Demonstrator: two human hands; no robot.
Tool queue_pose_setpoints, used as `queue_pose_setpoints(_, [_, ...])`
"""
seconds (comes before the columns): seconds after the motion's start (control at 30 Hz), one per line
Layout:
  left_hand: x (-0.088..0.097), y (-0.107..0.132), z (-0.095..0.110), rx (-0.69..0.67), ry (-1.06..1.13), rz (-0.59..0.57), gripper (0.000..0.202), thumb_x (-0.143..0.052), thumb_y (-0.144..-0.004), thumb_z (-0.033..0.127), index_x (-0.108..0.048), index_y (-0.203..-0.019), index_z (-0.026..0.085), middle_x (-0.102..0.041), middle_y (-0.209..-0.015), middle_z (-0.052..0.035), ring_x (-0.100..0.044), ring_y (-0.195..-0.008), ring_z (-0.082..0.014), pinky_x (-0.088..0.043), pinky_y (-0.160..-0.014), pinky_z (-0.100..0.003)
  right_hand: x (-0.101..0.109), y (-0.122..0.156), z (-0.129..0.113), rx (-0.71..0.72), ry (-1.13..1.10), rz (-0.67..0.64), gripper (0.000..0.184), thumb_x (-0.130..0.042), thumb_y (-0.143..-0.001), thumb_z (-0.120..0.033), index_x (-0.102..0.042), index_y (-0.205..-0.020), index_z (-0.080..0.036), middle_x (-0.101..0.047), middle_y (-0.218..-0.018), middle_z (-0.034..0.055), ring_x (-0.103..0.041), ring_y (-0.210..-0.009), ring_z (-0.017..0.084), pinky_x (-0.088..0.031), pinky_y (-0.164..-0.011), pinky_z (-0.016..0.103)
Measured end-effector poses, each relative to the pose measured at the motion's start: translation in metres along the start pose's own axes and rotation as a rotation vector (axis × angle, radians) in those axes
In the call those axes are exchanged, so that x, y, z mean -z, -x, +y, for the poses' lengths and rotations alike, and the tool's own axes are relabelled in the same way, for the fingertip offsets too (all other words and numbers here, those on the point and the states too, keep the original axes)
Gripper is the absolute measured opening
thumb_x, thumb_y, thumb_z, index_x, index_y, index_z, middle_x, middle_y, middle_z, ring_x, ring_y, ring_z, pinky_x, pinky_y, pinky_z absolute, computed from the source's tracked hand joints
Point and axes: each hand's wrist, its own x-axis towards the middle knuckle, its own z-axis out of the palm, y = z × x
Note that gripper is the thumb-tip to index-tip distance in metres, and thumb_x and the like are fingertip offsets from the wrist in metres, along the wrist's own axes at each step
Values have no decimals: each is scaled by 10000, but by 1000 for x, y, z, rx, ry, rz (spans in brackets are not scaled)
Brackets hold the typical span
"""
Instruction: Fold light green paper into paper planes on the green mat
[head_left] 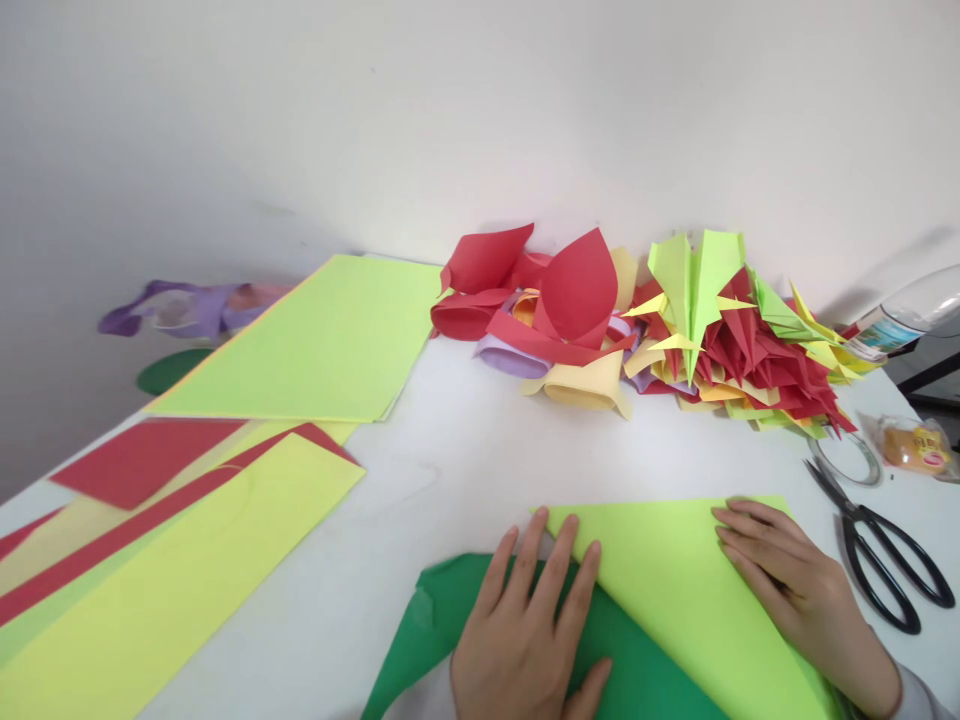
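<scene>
A sheet of yellow-green paper (667, 580), folded over along a slanting edge, lies in front of me. Beneath and left of it is a dark green piece (461, 605), which looks like paper or felt. My left hand (529, 620) rests with spread fingers on the green piece, its fingertips at the left corner of the yellow-green paper. Flat on that paper's right side lies my right hand (795, 575), fingers stretched and close together. Black-handled scissors (862, 515) lie right of my right hand.
At left lie a stack of light green sheets (315, 340) and yellow strips (187, 560) over red ones. Rolled red and cream paper pieces (577, 290) stand against the wall, beside a pile of folded paper planes (742, 340). A tape roll (847, 462), wrapped snack (915, 447) and plastic bottle (904, 315) are right.
</scene>
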Motion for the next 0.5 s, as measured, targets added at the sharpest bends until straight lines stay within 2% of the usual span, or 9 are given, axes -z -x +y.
queue_pose_setpoints(0.07, [0,0,0,-2,-1,2,713,-553,-701,486,-491,-1350,196,-464,-1448,-126,-228,-1395,-415,-188,-1104,-554,0,-1,-1,-3,-5,9,176,-578,-891,-186,-733,-968,-218,-732,-1031,79,-637,-1074,248,-592,-867,398])
queue_pose_setpoints(0.3, [9,-3,4,81,19,-112,709,-609,-672,464,-521,-1335,229,-480,-1443,-92,-222,-1385,-453,-211,-1094,-590,1,-2,-1,9,-3,17,178,-577,-889,-168,-726,-970,-221,-729,-1034,76,-636,-1066,247,-595,-857,399])
queue_pose_setpoints(0.5, [8,-5,-2,42,31,-98,731,-588,-659,509,-515,-1345,269,-489,-1438,-55,-262,-1345,-481,-125,-1078,-672,0,-1,0,17,5,1,166,-583,-887,-166,-717,-978,-203,-723,-1053,81,-623,-1086,242,-586,-871,385])
